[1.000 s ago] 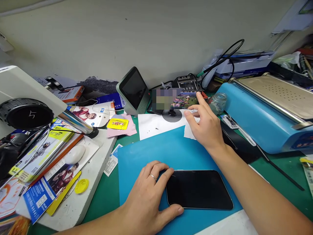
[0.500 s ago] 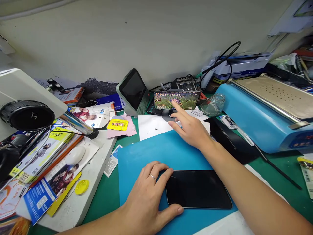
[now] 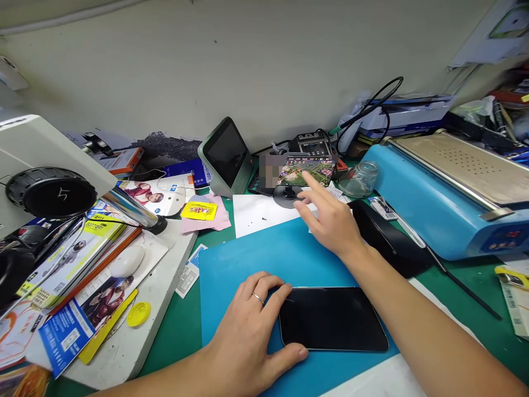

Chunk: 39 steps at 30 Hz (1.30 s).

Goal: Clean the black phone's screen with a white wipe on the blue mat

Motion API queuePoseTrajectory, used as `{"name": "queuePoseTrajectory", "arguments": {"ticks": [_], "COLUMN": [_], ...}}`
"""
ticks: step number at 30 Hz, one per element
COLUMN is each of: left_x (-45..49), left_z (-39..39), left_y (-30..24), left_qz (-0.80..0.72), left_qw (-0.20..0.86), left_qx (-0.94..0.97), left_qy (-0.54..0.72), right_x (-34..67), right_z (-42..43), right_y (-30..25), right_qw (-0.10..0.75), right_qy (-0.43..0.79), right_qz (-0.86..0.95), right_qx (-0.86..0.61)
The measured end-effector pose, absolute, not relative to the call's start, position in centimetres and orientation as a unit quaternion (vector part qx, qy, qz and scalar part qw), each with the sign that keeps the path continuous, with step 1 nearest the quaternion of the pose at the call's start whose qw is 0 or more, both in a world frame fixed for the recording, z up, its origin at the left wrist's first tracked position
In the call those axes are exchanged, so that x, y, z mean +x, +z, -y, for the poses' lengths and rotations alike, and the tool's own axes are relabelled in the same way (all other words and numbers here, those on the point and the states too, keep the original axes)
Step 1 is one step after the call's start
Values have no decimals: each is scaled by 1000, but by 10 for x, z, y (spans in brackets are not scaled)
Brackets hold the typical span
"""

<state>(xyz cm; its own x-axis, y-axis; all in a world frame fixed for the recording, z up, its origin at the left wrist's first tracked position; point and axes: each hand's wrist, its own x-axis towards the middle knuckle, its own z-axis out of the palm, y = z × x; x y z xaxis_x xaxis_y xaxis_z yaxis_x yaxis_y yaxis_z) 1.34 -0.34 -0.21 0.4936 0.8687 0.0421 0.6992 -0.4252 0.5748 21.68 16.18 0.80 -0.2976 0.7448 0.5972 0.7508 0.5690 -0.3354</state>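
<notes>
A black phone [image 3: 333, 318] with a dark screen lies flat on a blue mat [image 3: 264, 259]. My left hand [image 3: 248, 331] rests on its left end, thumb at the near edge and fingers curled over the far corner. My right hand [image 3: 328, 218] reaches forward with the index finger stretched out to the lit screen of a second phone [image 3: 306, 169], which stands sideways on a small round stand [image 3: 290, 194] and shows a colourful game. The other fingers are loosely spread and hold nothing.
A grey smart display [image 3: 225, 155] stands left of the lit phone. A large blue machine [image 3: 450, 193] fills the right side, with a glass jar [image 3: 360, 178] and a black case [image 3: 388, 237] beside it. Booklets, a white mouse [image 3: 126, 260] and a yellow cap [image 3: 138, 314] crowd the left.
My right hand moved from the lit phone's right edge to its middle and now points at the right part of the screen. The left hand and black phone stayed put.
</notes>
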Motion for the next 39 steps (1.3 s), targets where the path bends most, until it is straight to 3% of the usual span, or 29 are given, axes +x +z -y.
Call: {"name": "queuePoseTrajectory", "arguments": {"ticks": [4,13,23,31,39], "left_x": [14,13,12,13,13], "left_z": [4,4,4,4,4], "left_y": [-3,-4,-8,-6,-4], "left_qz": [-480,-477,-476,-475,-479], "left_qw": [249,252,246,249,252], "left_qx": [825,826,828,828,825], "left_qy": [163,164,164,161,163], "right_x": [212,230,213,220,221], "right_z": [-166,-161,-164,-161,-159], "right_y": [5,4,3,8,9], "right_qw": [316,414,315,367,359], "right_qy": [19,-2,36,30,40], "right_qz": [842,734,829,780,770], "right_qx": [-436,-538,-461,-506,-526]}}
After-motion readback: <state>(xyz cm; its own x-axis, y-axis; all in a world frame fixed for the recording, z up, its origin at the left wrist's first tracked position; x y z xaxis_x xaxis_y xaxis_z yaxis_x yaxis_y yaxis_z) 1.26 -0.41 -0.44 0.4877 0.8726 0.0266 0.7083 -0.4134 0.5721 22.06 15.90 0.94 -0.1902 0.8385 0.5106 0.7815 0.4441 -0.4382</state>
